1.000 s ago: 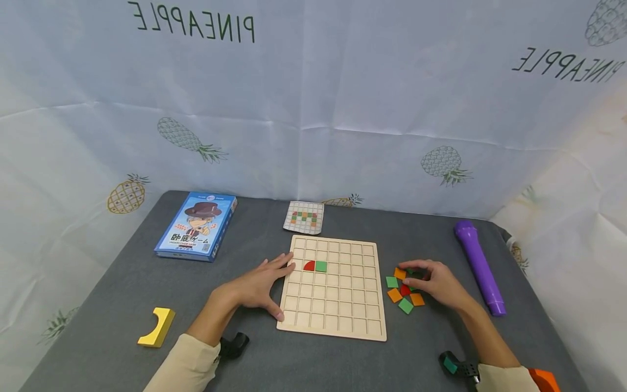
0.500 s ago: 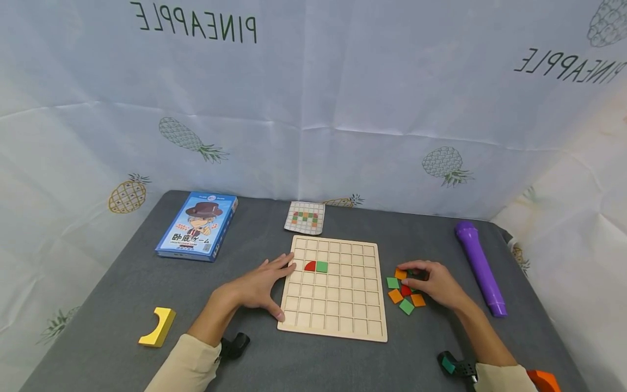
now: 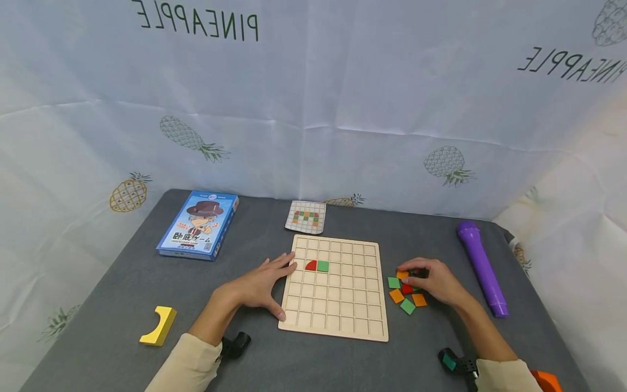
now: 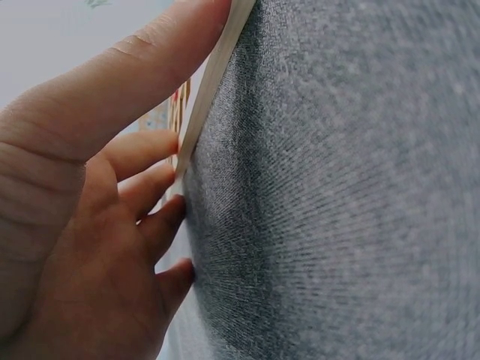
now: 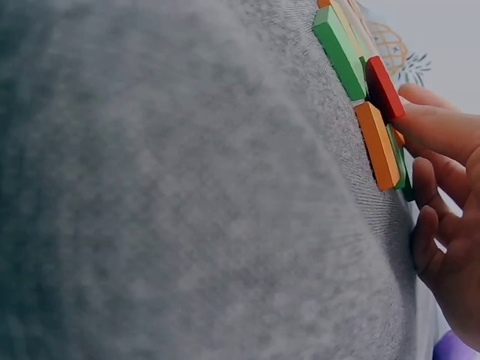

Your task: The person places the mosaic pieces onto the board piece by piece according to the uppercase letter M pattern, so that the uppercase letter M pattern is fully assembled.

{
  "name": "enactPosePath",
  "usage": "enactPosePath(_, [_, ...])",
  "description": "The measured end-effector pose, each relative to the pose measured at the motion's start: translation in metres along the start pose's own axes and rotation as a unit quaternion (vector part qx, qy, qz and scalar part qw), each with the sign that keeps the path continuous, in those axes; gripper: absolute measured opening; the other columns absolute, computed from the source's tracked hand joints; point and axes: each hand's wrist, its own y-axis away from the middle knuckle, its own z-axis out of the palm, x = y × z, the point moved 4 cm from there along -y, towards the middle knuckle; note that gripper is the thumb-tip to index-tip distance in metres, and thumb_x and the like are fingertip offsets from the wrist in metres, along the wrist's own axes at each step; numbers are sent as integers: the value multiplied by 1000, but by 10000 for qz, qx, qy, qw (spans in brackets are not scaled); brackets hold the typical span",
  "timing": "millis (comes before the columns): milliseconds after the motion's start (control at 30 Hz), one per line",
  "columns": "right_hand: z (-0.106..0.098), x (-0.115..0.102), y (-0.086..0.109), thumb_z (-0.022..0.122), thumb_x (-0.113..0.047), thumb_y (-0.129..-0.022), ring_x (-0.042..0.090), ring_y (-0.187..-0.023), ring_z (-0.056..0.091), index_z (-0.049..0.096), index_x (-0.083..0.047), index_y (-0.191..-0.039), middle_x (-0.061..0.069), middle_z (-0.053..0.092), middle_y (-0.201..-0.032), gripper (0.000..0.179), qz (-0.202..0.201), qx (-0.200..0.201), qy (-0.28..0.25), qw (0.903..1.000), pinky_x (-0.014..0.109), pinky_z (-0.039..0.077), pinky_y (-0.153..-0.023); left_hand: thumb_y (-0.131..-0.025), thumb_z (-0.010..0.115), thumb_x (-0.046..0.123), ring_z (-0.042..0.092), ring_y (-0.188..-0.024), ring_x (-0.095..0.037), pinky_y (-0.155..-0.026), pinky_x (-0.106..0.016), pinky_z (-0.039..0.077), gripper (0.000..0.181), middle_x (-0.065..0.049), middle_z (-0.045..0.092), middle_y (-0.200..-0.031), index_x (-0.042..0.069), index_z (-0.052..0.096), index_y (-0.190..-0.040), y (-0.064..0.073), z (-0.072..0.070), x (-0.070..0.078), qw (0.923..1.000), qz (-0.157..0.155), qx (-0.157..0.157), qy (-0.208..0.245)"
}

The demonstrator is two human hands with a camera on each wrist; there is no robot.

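- Pale cloth printed with pineapples and mirror-written lettering hangs behind and on both sides of a dark grey, fabric-covered worktop.
- At the middle of the worktop lies a square, light wooden board divided into a grid of shallow cells.
- In the board's third row from its far edge, a red quarter-round tile sits directly left of a green square tile.
- Left hand: fingers spread wide, with the thumb at the board's near left corner and fingertips at its left edge farther up.
- Just beyond the board's right edge, orange square tiles, green square tiles and a red tile lie loosely clustered, some overlapping.
- Right hand: bent over the far right part of this cluster, thumb and forefinger slightly apart; whether it pinches a tile I cannot tell.
- Between the board and the worktop's far edge lies a small pale card with a grid and coloured shapes printed on it.
- Toward the worktop's far left corner rests a blue box with a cartoon figure in a hat.
- Nearer the left edge stands a yellow block with a curved cutout.
- Along the right edge lies a long purple stick, its thicker end toward the far right corner.
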Motion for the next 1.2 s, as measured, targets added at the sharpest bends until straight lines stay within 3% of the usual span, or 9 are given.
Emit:
enactPosePath(200, [1, -2, -1, 78, -11, -89, -10, -99, 60, 81, -15, -104, 7, 75, -109, 15, -241, 1, -236, 9994, 18, 56, -77, -70, 94, 36, 6, -162, -36, -129, -64, 6, 116, -11, 7, -175, 7, 29, -162, 0, 0, 0, 10000, -20, 5, -53])
enactPosePath(633, [-1, -17, -1, 80, -9, -86, -4, -93, 61, 83, -12, -95, 4, 72, -102, 10, -423, 194, 113, 9989, 18, 54, -73, -70, 94, 34, 7, -162, -37, -128, -66, 5, 116, -13, 8, -174, 5, 29, -161, 0, 0, 0, 10000, 18, 31, 19])
enactPosePath(933, [-3, -17, 0, 81, -12, -85, -8, -98, 61, 83, -13, -98, 6, 76, -107, 12, -510, 123, 135, 9985, 18, 55, -75, -70, 95, 35, 8, -162, -38, -128, -66, 6, 117, -14, 9, -174, 4, 29, -161, 0, 0, -1, 9999, 96, 54, -27])
enactPosePath(1200, [-7, -16, -3, 82, -14, -86, -6, -86, 62, 82, -12, -99, 7, 76, -106, 14, -360, 227, -8, 9991, 18, 54, -66, -70, 94, 36, 7, -162, -37, -129, -65, 6, 117, -13, 8, -174, 5, 28, -161, -1, 0, -2, 10000, 81, 40, -29])
